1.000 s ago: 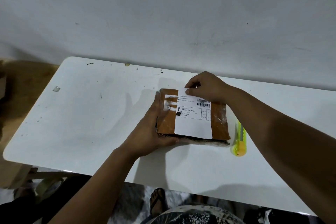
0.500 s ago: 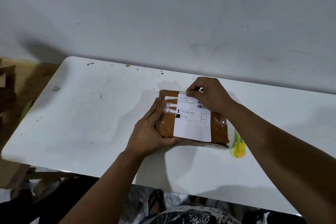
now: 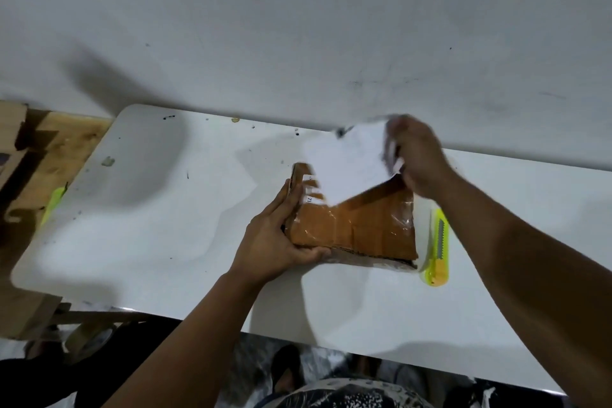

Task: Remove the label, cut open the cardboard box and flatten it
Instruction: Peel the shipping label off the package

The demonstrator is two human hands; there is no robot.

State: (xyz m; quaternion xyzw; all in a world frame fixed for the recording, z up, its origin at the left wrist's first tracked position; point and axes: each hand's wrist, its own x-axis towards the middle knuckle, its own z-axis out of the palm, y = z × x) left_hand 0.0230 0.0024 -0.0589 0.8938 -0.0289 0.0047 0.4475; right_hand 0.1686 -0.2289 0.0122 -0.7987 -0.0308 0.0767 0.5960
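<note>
Label (image 3: 344, 162) now peeled mostly off, right hand (image 3: 420, 159) pinching its lifted edge above cardboard box (image 3: 364, 225); left hand (image 3: 275, 242) grips box's left edge on bench (image 3: 149, 209).

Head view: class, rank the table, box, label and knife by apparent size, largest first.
1. table
2. box and label: too alike to rank; the label is lifted and blurred
3. knife

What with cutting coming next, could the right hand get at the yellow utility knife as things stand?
Probably yes: the right hand pinches the partly peeled label and must drop it first, but the utility knife lies uncovered on the table beside the cardboard box, close under that forearm.
</note>
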